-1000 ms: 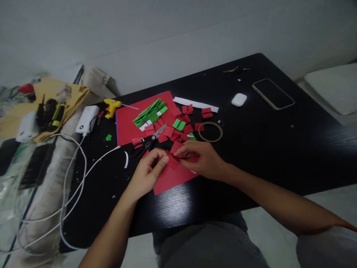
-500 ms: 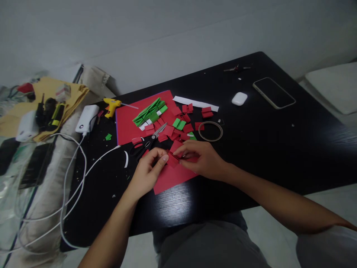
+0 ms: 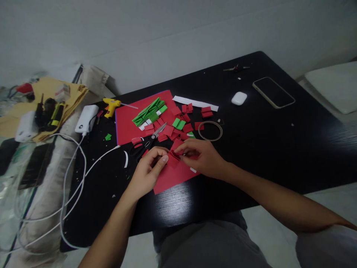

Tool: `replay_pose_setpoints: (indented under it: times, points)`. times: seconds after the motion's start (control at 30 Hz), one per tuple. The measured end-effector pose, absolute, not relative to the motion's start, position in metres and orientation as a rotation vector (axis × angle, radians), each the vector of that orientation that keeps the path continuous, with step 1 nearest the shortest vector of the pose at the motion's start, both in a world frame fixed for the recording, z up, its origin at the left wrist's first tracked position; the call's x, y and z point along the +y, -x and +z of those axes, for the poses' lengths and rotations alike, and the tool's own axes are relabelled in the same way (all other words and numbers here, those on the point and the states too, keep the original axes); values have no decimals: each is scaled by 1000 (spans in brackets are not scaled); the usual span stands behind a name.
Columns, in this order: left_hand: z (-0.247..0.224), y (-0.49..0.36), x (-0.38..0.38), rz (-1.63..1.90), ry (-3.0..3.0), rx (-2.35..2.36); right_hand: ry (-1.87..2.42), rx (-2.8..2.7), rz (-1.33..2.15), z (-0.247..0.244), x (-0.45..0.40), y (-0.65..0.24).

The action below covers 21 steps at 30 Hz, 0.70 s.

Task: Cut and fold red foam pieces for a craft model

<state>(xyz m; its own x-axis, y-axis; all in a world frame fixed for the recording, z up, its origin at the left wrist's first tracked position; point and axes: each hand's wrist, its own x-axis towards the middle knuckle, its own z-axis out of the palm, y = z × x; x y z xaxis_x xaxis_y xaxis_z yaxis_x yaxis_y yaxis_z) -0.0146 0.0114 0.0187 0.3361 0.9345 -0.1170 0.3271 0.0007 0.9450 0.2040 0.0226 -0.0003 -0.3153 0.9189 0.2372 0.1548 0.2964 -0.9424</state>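
Between my hands is a small folded piece of red paper [image 3: 173, 159]. My left hand [image 3: 150, 167] pinches its left side between thumb and fingers. My right hand [image 3: 202, 156] has its fingertips closed on the fold at the right edge. Under it lies a red paper sheet [image 3: 167, 181], with a small white scrap [image 3: 193, 170] below my right fingers. Just beyond my hands are black-handled scissors [image 3: 152, 138], partly open, among several folded red pieces [image 3: 168, 130] and a folded green piece [image 3: 179, 123].
A bundle of folded green paper [image 3: 149, 111] rests on a larger red sheet [image 3: 125, 128]. Around the work lie a tape ring [image 3: 210, 131], a white paper strip [image 3: 195, 103], a yellow glue gun [image 3: 111, 107], a power bank [image 3: 87, 118] with cable, an earbud case [image 3: 239, 98] and a phone [image 3: 273, 92].
My right fingers have shifted slightly on the red paper, whose fold now stands more open. The white scrap beneath my right hand has come into view.
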Motion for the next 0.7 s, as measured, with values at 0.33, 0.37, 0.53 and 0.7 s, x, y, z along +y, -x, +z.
replay_pose_setpoints:
  times: [0.33,0.37,0.53,0.7]
  points:
    - [22,17,13,805,-1565,1179,1070,-1599,1139,-4,24,-203]
    - [22,18,13,824,-1581,1188,1075,-1579,1154,-5,24,-203]
    - [19,17,12,866,-1541,1214,1079,-1450,1282,-3,25,-203]
    - [16,19,15,930,-1488,1261,985,-1357,1496,1,29,-204]
